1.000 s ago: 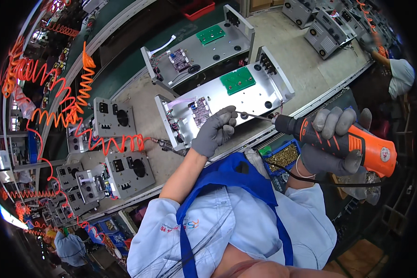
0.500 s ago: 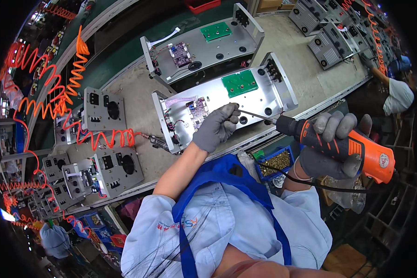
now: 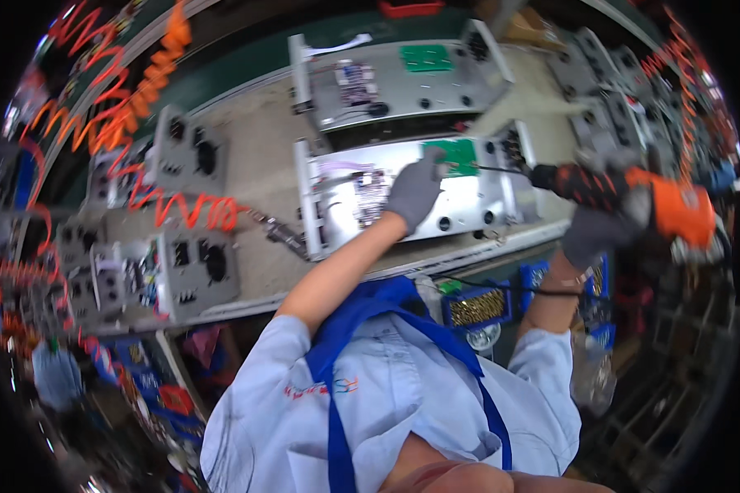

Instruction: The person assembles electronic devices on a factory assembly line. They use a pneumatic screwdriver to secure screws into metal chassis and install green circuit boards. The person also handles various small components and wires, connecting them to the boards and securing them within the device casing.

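Clutching screwdriver (image 3: 682, 212), right grip (image 3: 592, 234) near bench edge (image 3: 469, 256); left grip (image 3: 418, 195) over chassis (image 3: 466, 201), hold unclear

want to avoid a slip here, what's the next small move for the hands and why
Probably steady the bit with the left hand before pressing: the right hand grips the orange driver, its bit points toward the green board, and the left hand is already at that board. Blur hides whether the tip is seated.
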The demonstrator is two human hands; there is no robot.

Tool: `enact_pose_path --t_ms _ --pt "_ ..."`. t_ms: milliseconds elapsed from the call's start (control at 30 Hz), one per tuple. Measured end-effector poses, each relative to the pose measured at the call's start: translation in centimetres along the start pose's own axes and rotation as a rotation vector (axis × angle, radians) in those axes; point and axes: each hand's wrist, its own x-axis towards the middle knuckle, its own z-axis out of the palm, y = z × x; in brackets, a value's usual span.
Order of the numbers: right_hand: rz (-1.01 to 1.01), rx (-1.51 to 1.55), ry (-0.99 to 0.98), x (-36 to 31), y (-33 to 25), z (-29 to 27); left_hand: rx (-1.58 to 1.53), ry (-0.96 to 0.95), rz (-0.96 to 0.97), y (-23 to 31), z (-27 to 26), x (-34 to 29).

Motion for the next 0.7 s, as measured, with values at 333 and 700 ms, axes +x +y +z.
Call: enact_pose_path --t_ms 333,700 --pt "-0.008 -0.115 -0.051 1.1 1.3 3.6 0.448 -0.113 -0.038 0.6 0.5 0.8" --pt "-0.016 -0.186 -0.083 1.1 2.1 3.4 0.489 -0.126 0.009 0.3 0.6 1.1"
